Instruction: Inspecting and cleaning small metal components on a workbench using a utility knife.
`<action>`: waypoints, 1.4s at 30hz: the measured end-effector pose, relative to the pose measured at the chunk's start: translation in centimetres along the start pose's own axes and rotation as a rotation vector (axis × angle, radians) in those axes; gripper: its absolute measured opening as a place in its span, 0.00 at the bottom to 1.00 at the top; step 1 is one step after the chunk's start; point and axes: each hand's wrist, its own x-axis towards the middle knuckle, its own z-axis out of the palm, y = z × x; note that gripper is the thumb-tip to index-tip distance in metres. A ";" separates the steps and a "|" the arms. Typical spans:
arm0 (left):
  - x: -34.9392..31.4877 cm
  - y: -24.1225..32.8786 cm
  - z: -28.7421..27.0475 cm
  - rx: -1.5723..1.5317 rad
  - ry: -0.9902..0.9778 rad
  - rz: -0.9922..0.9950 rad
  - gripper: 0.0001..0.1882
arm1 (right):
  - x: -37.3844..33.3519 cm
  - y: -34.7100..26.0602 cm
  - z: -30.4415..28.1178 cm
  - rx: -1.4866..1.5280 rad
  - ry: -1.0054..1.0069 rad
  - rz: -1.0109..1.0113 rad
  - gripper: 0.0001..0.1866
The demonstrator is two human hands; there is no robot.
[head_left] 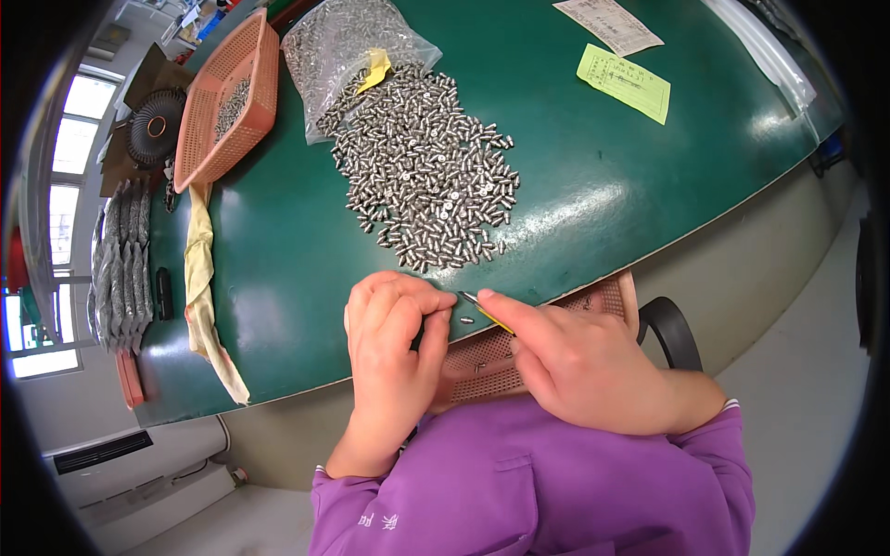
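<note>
My left hand (385, 334) is closed in a pinch by the table's near edge. Whatever its fingertips hold is too small and covered to make out. From the right, my right hand (589, 366) grips a thin pointed tool with a yellow handle (491, 315), its dark tip close to the left fingertips. One loose metal fitting (466, 321) lies on the green table just below that tip. Beyond both hands spreads a heap of small silvery metal fittings (417, 176).
Behind the heap lies a clear plastic bag (343, 37) of fittings. An orange basket (250, 139), a yellowish cloth strip (199, 296) and a black marker (164, 294) are to the left. Paper slips (626, 82) lie far right. Another basket (491, 357) sits below the near edge.
</note>
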 end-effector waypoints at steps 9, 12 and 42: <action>-0.2 0.2 -0.2 0.009 0.024 -0.098 0.15 | 0.1 -0.3 0.4 -0.014 0.004 -0.010 0.29; -0.1 0.1 -0.2 0.059 0.028 -0.067 0.13 | 0.1 -0.4 0.4 -0.025 -0.015 -0.004 0.29; -0.5 1.5 -0.9 0.007 -0.069 -0.042 0.09 | -0.6 -0.1 -0.4 0.065 -0.060 -0.041 0.29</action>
